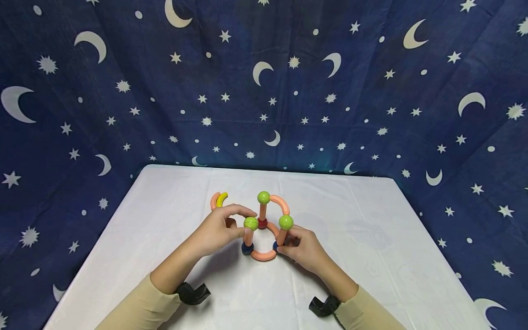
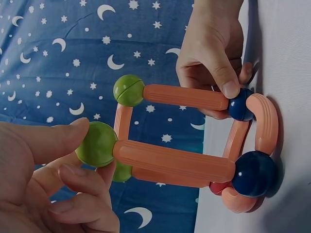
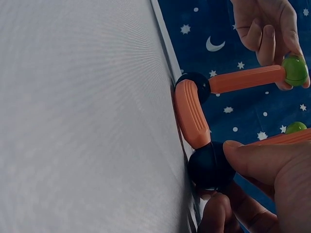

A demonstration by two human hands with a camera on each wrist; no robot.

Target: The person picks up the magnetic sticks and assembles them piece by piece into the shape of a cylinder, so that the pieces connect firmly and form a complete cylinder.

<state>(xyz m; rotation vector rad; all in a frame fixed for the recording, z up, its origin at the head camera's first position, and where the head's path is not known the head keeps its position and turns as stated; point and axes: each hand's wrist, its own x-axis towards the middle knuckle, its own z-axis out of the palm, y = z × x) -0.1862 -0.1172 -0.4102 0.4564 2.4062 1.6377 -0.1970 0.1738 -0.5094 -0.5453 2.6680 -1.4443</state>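
Two hands: you work on one toy frame at mid-table.
Frame: light, stiff rods and balls; I judge the joints pull apart easily, so hold at the balls.
Left hand: fingers pinch the green ball.
Right hand: thumb and fingers curl round the dark blue ball.
Containers: none visible.
Spare curved pieces: lying behind your left hand.

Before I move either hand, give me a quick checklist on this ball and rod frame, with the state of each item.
1. Left hand pinches the near-left green ball: ok.
2. Right hand holds the near-right dark blue ball at the base: ok.
3. Curved orange piece joins the two near base balls: ok.
4. Back green ball sits on its upright rod: ok.
5. Near-left and near-right green balls linked at the top: not ok, no piece there.
6. Spare curved pieces lie on the table beyond the left hand: ok.
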